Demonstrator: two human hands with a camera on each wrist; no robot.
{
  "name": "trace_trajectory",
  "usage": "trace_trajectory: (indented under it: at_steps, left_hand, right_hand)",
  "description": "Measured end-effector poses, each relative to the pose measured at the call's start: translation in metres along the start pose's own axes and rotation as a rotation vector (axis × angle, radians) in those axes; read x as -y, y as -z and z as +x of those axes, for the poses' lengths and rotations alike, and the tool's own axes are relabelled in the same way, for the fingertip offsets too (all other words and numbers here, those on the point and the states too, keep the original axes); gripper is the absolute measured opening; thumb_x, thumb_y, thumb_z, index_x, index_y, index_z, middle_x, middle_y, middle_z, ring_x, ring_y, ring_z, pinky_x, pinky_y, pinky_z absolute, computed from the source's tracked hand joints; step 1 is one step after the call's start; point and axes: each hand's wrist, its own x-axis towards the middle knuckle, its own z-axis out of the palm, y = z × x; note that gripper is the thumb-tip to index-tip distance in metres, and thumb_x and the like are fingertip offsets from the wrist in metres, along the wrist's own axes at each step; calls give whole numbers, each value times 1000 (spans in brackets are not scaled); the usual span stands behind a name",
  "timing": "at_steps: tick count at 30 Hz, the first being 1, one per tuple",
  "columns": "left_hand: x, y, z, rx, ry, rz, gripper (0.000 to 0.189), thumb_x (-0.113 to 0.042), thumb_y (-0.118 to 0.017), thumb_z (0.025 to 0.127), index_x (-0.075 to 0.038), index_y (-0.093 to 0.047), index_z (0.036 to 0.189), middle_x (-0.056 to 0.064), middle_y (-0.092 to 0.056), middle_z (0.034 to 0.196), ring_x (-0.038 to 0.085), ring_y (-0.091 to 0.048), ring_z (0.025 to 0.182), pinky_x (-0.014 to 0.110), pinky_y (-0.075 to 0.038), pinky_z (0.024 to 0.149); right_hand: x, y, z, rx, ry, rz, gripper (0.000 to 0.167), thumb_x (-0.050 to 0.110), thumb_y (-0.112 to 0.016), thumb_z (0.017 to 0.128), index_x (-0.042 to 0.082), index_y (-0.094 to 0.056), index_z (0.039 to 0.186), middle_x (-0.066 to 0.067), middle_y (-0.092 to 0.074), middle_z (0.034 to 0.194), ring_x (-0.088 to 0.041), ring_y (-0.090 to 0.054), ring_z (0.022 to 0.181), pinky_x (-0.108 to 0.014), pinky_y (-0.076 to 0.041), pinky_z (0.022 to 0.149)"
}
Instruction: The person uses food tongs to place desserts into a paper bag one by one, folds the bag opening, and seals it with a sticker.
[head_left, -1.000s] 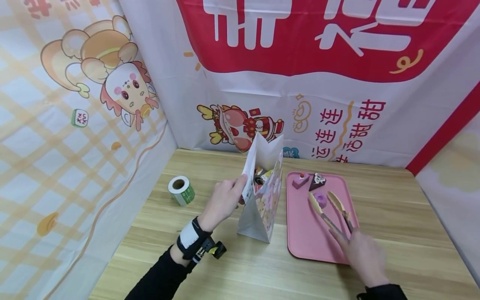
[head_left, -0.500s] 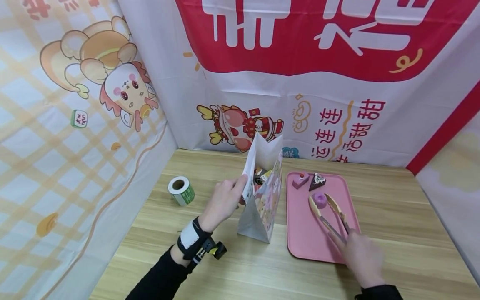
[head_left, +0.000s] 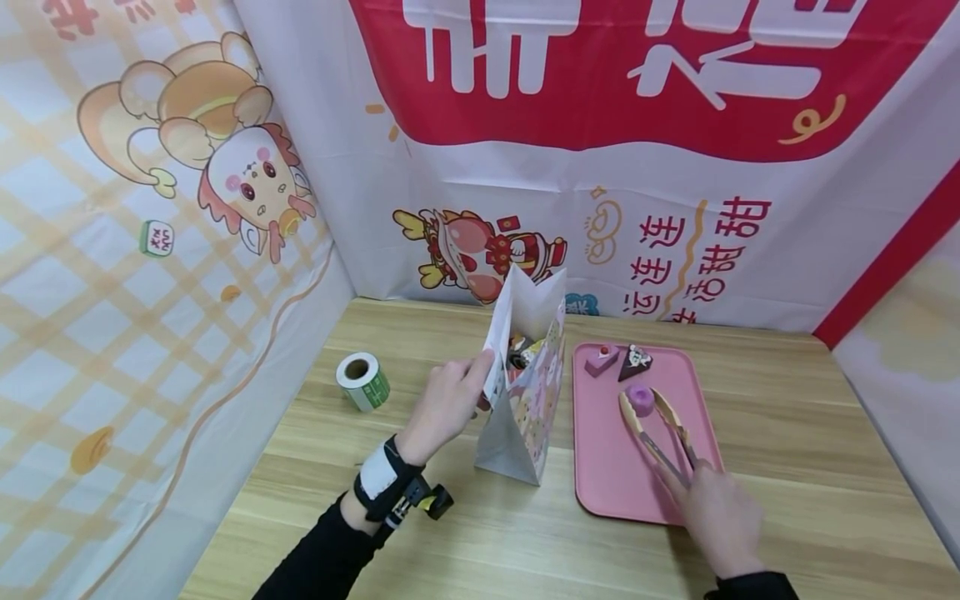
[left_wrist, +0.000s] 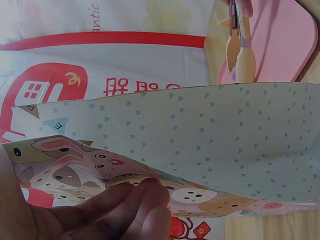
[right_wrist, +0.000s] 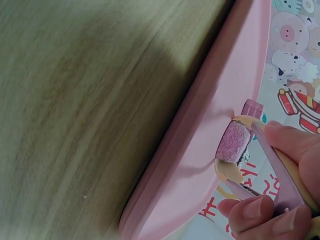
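Observation:
My left hand (head_left: 446, 404) pinches the near left edge of the mouth of an upright paper bag (head_left: 510, 446) with printed animals. Wrapped items (head_left: 521, 354) show inside its mouth. In the left wrist view, curled fingers (left_wrist: 145, 205) grip the bag's printed wall. With my right hand (head_left: 720, 517) I hold food tongs (head_left: 654, 446) over a pink tray (head_left: 607, 475). Their tan tips stand on either side of a small purple ring-shaped cake (head_left: 641, 400). From the right wrist view, the tips sit right at both sides of that sugary purple cake (right_wrist: 235, 141).
At the tray's far end lie a purple cake piece with a red dot (head_left: 602, 360) and a dark triangular cake slice (head_left: 635, 362). Left of the bag stands a roll of green labels (head_left: 363, 382). Printed cloth walls (head_left: 465, 183) border the wooden table (head_left: 450, 533).
The tongs have narrowed from widely spread to close around the purple ring-shaped cake. My right hand has shifted slightly left. My left hand and the bag stay where they were.

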Motion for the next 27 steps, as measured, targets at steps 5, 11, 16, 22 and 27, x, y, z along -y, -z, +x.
trace_trajectory:
  at_steps: [5, 11, 16, 22, 27]
  left_hand:
    - [1, 0, 0, 0, 4, -1, 65, -57, -33, 102, -4, -71, 107, 5, -67, 78, 20, -64, 65, 36, -53, 54]
    - [2, 0, 0, -2, 5, -5, 65, -57, -33, 102, -4, -71, 108, 6, -67, 79, 21, -64, 65, 36, -54, 54]
    - [1, 0, 0, -3, 4, -5, 65, -57, -34, 102, -4, -71, 106, 5, -67, 78, 21, -64, 65, 36, -54, 54]
    - [1, 0, -1, -1, 4, -10, 66, -58, -34, 101, -4, -71, 105, 5, -67, 78, 21, -64, 64, 36, -54, 54]
    - [1, -1, 0, 3, 5, -14, 67, -58, -33, 101, -3, -71, 110, 5, -67, 79, 20, -64, 65, 35, -53, 55]
  right_hand:
    - [0, -1, 0, -14, 6, 9, 55, 49, -62, 93, -3, -54, 77, -8, -46, 55, -27, -51, 47, -41, -37, 40]
    - [-2, -5, -2, -70, 33, 16, 53, 46, -63, 93, -1, -52, 73, -8, -46, 54, -28, -50, 45, -42, -36, 38]
    - [-3, -7, -3, -84, 41, 20, 52, 46, -63, 93, 1, -50, 72, -8, -45, 53, -27, -49, 44, -42, -35, 37]
    - [-5, -7, -1, -76, 31, 41, 53, 49, -62, 94, 2, -51, 72, -10, -48, 54, -30, -52, 46, -44, -36, 38]
    - [-7, -6, 0, -73, 34, 59, 54, 51, -60, 94, 2, -51, 71, -9, -49, 54, -29, -53, 46, -44, -36, 38]
